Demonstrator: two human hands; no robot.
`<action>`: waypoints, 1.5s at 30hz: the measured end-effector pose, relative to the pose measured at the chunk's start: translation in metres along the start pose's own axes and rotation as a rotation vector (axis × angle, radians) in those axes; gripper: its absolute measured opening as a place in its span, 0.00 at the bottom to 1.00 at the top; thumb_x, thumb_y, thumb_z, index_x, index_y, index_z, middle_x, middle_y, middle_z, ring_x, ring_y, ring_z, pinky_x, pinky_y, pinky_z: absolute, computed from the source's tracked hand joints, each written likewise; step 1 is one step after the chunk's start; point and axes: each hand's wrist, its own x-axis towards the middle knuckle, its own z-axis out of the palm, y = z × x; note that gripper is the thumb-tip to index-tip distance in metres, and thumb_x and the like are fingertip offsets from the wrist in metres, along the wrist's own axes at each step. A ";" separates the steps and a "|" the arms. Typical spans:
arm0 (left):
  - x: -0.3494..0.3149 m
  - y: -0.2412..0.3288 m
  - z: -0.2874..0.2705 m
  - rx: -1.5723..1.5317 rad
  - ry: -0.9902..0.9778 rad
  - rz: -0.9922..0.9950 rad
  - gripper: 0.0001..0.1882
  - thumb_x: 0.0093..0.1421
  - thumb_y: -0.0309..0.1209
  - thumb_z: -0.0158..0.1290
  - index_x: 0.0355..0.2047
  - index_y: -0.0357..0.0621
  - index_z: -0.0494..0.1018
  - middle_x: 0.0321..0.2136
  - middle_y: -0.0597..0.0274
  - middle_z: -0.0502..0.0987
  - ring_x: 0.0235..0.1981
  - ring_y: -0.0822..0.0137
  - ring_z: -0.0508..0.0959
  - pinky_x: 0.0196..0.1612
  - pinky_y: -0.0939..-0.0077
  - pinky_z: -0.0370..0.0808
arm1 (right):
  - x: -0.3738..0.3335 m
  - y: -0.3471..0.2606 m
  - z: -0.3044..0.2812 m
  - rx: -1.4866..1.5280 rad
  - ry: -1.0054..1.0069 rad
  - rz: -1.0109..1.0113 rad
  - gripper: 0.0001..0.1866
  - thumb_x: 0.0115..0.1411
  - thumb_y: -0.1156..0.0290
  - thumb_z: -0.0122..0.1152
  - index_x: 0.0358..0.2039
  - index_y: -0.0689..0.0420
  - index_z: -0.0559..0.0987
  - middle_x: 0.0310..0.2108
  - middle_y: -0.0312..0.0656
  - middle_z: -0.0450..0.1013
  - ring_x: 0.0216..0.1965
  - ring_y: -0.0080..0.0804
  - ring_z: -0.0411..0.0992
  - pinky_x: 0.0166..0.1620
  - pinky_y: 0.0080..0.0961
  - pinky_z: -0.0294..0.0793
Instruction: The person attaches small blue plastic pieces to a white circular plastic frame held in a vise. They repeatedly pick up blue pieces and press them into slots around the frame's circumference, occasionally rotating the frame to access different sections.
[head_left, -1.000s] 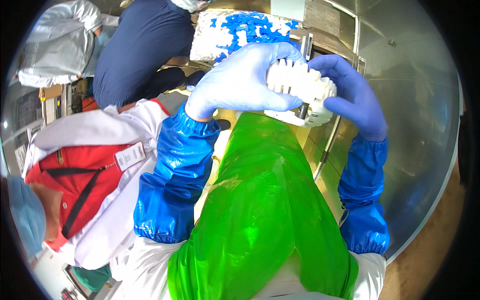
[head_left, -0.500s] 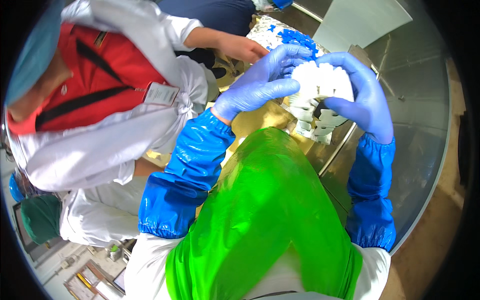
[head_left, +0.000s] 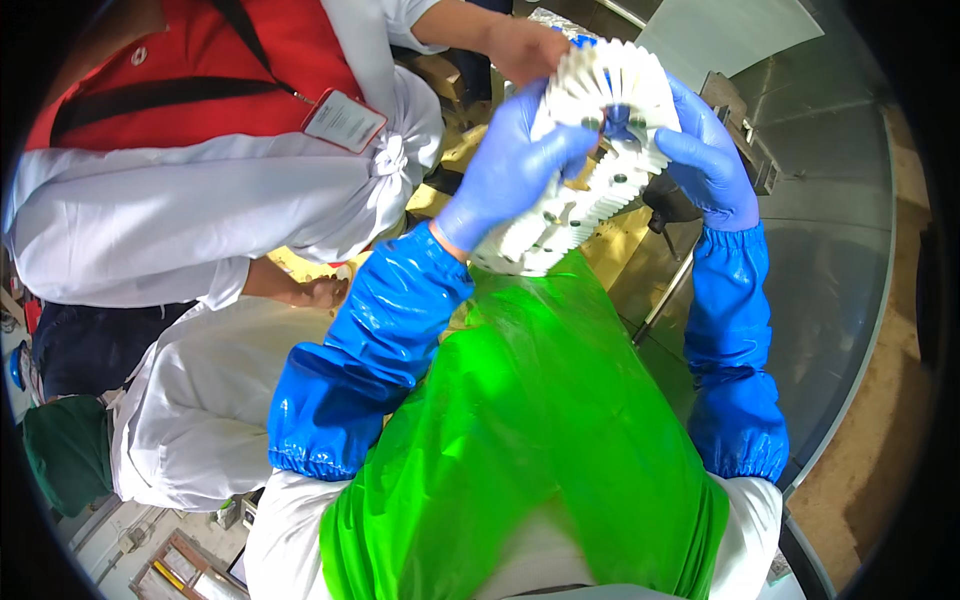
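A white segmented plastic chain point(head_left: 612, 186), like a conveyor chain with ribbed links and dark pin holes, is bent into a loop at its upper end. My left hand point(head_left: 518, 168), in a purple-blue glove, is closed round its left side with the thumb across the links. Its other fingers are hidden behind the chain. On the right side my right hand point(head_left: 712, 160), gloved the same way, grips the loop between thumb and fingers. The chain's lower end hangs over my green apron point(head_left: 540, 400).
A co-worker's bare hand point(head_left: 525, 50) is close by the chain's upper left. That person's white coat point(head_left: 200, 230) fills the left side. Behind my right hand is a dark metal clamp-like fixture point(head_left: 735, 110). A steel surface point(head_left: 830, 260) curves along the right.
Both hands have brought the chain up and nearer, so more of its length shows. My left fingers have closed on its side. The co-worker's arm has shifted up and right.
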 end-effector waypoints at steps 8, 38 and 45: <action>0.007 0.022 -0.040 0.002 0.120 -0.265 0.13 0.61 0.36 0.55 0.38 0.38 0.76 0.28 0.58 0.79 0.25 0.67 0.79 0.30 0.77 0.75 | -0.006 0.043 0.024 0.513 0.146 0.119 0.23 0.71 0.57 0.57 0.55 0.65 0.75 0.43 0.47 0.79 0.43 0.38 0.81 0.46 0.36 0.83; -0.142 0.013 -0.023 0.370 0.006 -0.385 0.31 0.69 0.41 0.60 0.65 0.39 0.65 0.36 0.61 0.79 0.31 0.72 0.77 0.40 0.75 0.75 | 0.005 0.106 0.094 1.029 0.138 -0.078 0.28 0.74 0.57 0.43 0.63 0.68 0.69 0.57 0.59 0.73 0.59 0.51 0.71 0.68 0.52 0.64; -0.154 0.017 -0.013 0.535 0.084 -0.395 0.33 0.67 0.42 0.60 0.64 0.33 0.64 0.49 0.43 0.80 0.51 0.53 0.81 0.54 0.64 0.75 | 0.016 0.123 0.106 1.024 0.223 0.013 0.29 0.75 0.52 0.42 0.62 0.63 0.71 0.58 0.55 0.74 0.57 0.57 0.74 0.52 0.48 0.81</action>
